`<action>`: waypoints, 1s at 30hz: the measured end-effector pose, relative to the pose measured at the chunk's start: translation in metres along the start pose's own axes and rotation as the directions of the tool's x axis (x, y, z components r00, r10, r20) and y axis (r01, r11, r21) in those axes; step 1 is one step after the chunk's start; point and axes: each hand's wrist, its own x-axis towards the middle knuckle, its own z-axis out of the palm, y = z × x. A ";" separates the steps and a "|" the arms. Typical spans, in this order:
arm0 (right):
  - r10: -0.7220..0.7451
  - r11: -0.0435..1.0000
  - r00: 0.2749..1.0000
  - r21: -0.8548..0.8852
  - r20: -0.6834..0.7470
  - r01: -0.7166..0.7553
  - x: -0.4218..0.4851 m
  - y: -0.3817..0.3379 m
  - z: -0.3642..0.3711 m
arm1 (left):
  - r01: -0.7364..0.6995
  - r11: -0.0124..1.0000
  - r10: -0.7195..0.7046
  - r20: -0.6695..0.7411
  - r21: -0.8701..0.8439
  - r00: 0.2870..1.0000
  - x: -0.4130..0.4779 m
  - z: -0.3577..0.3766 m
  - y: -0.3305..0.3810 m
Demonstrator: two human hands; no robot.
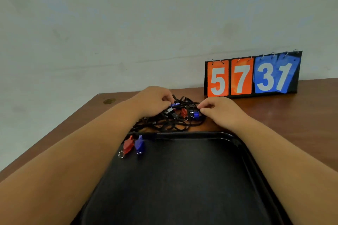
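Two hands, my left hand [153, 99] and my right hand [221, 111], are in the knot at once, and that is my worry. If they pull apart now, the loops could cinch tighter instead of freeing anything, or the whole tangle of cords [170, 124] could drag toward one side. The left fingers [167, 99] are curled and pinch a small blue piece [175, 105] at their tips. The right fingers [204, 106] are curled too, tips against the tangle just beside a blue whistle [196, 114]; whether they have a strand I cannot tell. Between the two sets of fingertips lies a red whistle [183, 112] with a metal ring [185, 118], which I judge could snag on a loop. The cords are thin and black, heaped loosely on the counter [274, 115], spilling back from the fingertips toward my wrists as far as the rim of the tray [192, 134].
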 end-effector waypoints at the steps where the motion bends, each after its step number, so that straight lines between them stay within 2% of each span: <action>1: -0.008 0.999 1.000 -0.031 0.019 0.009 0.002 0.002 0.001 | -0.006 1.000 0.006 0.008 0.028 1.000 0.008 0.002 0.001; 4: -0.047 0.997 0.996 -0.050 0.071 0.050 0.005 0.007 0.004 | -0.009 0.999 0.008 0.034 0.039 0.999 0.025 0.009 0.000; 9: -0.073 0.995 0.988 -0.060 0.133 0.082 0.009 0.012 0.007 | -0.013 0.989 -0.021 0.227 0.149 0.974 0.033 0.019 0.000; 15: -0.077 0.995 0.986 -0.058 0.150 0.086 0.013 0.017 0.011 | -0.043 0.978 0.013 0.146 0.203 0.989 0.035 0.028 -0.006; 20: -0.082 0.995 0.987 -0.050 0.141 0.090 0.013 0.018 0.012 | -0.049 0.982 0.034 0.083 0.183 0.996 0.033 0.031 -0.005; 26: -0.065 0.998 0.988 0.015 0.142 0.063 0.015 0.018 0.012 | -0.036 0.996 0.037 -0.013 0.084 0.999 0.026 0.025 -0.004; 30: -0.043 0.999 0.991 0.014 0.124 0.042 0.016 0.018 0.011 | -0.039 0.999 0.039 -0.026 -0.024 0.999 0.015 0.017 0.003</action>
